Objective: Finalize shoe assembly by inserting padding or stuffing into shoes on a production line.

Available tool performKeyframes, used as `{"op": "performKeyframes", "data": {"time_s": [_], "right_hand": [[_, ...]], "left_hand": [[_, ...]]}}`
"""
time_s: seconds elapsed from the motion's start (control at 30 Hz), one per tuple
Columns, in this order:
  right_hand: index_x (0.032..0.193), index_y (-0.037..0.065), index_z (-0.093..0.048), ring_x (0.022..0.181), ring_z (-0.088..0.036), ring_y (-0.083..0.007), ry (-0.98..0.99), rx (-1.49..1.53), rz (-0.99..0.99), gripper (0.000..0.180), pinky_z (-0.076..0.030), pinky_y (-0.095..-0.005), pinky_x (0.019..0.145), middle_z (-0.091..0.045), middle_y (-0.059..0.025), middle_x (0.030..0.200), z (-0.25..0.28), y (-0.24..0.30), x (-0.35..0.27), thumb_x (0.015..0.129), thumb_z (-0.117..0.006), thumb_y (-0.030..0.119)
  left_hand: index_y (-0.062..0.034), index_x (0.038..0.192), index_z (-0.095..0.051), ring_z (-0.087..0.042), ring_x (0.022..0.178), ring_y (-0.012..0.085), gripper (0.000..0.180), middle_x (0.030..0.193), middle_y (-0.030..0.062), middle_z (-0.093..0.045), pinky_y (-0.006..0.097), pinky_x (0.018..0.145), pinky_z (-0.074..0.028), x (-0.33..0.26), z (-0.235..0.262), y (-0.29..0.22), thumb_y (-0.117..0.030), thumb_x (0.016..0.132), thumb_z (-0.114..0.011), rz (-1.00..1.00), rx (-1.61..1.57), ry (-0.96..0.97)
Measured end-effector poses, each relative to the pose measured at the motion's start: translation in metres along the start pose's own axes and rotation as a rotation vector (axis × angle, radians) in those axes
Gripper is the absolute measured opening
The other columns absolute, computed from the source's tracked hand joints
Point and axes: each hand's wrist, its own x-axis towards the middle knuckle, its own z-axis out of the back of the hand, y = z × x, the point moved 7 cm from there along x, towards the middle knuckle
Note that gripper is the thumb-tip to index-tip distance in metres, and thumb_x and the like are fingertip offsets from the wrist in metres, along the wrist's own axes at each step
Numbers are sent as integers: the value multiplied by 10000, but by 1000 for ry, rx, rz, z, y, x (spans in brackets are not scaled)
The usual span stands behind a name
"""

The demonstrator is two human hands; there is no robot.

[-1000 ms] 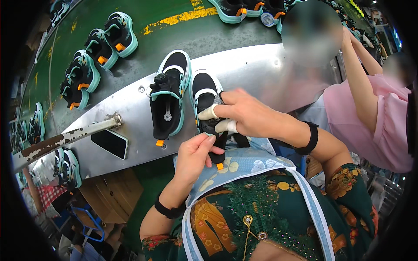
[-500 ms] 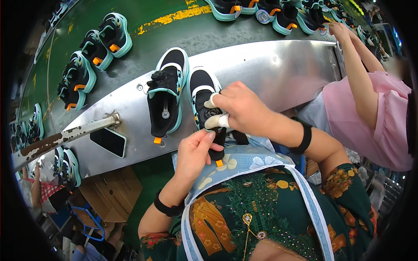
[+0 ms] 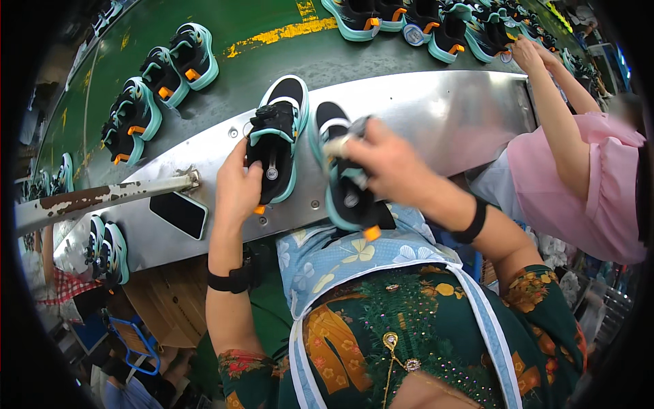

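Two black, white and mint sneakers with orange heel tabs are in front of me. My left hand [image 3: 238, 185] pinches the collar of the left sneaker [image 3: 289, 153], thumb at the opening and fingers along its outer side. That sneaker stands on the metal ledge, toe pointing away. My right hand [image 3: 390, 162], smeared by motion, is closed on the upper of the right sneaker [image 3: 344, 204] around its tongue. Pale covers show on its fingertips. The right sneaker is tilted, its heel toward my apron. My fingers hide part of its lacing area.
The metal ledge [image 3: 415, 102] borders a green work surface [image 3: 252, 27] carrying more sneakers [image 3: 194, 58] at left and far right. A dark-screened phone [image 3: 178, 215] lies beside a chipped metal bar [image 3: 109, 198]. At right, a person in pink [image 3: 572, 177] handles shoes. A cardboard box [image 3: 167, 303] sits below.
My left hand has left the right sneaker's heel and taken hold of the left sneaker. The right sneaker has turned, its opening now showing, with my right hand still on it.
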Motion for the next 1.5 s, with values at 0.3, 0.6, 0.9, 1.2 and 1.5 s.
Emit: {"op": "performKeyframes", "data": {"time_s": [0.3,0.6,0.9,1.2,1.5], "right_hand": [[1319,241,-570,869,-571,-287,496,212,-226,557,-470,-379,795,-540,-122,928,60,-59,-25,794,-725,136],[1206,170,-662,763,-558,-256,208,256,-79,404,-460,-341,719,-542,-110,833,48,-71,-41,808,-729,187],[1027,59,-659,745,-630,-258,106,274,-132,320,-498,-339,674,-629,-153,895,72,-104,-41,792,-760,252],[958,102,-676,650,-491,-142,115,398,-180,231,-415,-271,589,-497,-43,801,51,-99,-34,756,-779,146],[1206,100,-594,826,-541,-236,376,355,-38,413,-453,-345,760,-522,-97,905,66,-101,-31,803,-677,67]], "left_hand": [[4,1065,-637,-601,775,195,231,893,115,-630,279,649,-481,-61,14,-62,25,857,-539,-29,118,-191],[79,1146,-571,-663,705,146,317,1030,163,-646,220,452,-466,-51,-141,-96,-173,1008,-438,434,-856,577],[114,1248,-454,-696,816,278,466,1192,268,-581,268,441,-497,-66,-180,-112,-289,1017,-429,683,-979,594],[72,1182,-531,-708,781,247,434,1122,178,-604,239,385,-437,-52,-201,-90,-322,1005,-484,776,-1081,563],[85,1117,-575,-705,756,243,416,1093,168,-598,243,388,-441,-51,-198,-92,-307,985,-531,762,-995,517]]}}
